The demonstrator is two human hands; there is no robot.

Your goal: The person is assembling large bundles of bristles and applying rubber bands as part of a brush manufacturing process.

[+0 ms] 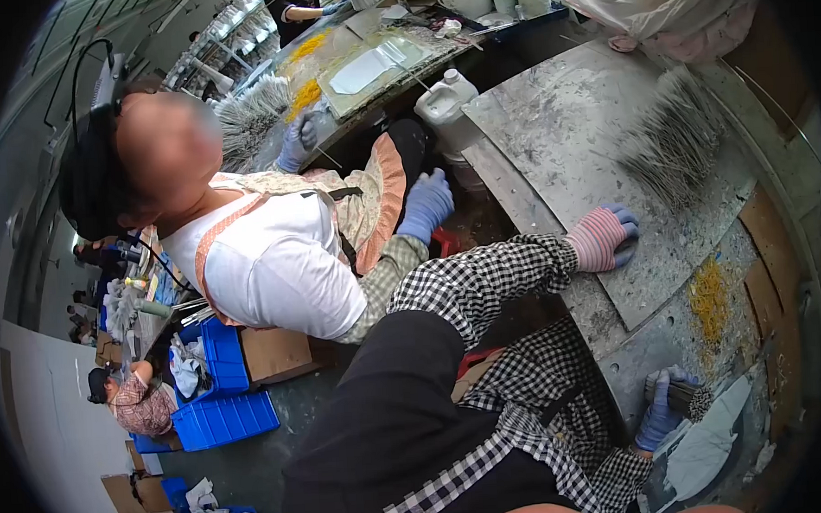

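Observation:
My left hand (603, 238), in a pink-striped glove with blue fingertips, rests on a grey, speckled board (562, 128). Its fingers lie against the surface, and nothing shows in them. Lower in the view, my right hand (662, 409) wears a blue glove and is wrapped round a short bundle of thin grey sticks (692, 400), whose ends point right. Beneath that bundle lies a whitish, irregular sheet (713, 445). A larger pile of thin grey wire-like sticks (674, 140) spreads over the far part of the board.
Yellow bits (709, 301) lie scattered on the bench between my hands. A co-worker in a white shirt (280, 254) sits close on the left, with gloved hands (424, 205) near my sleeve. A white jug (446, 99) stands beyond the board. Blue crates (224, 419) sit on the floor.

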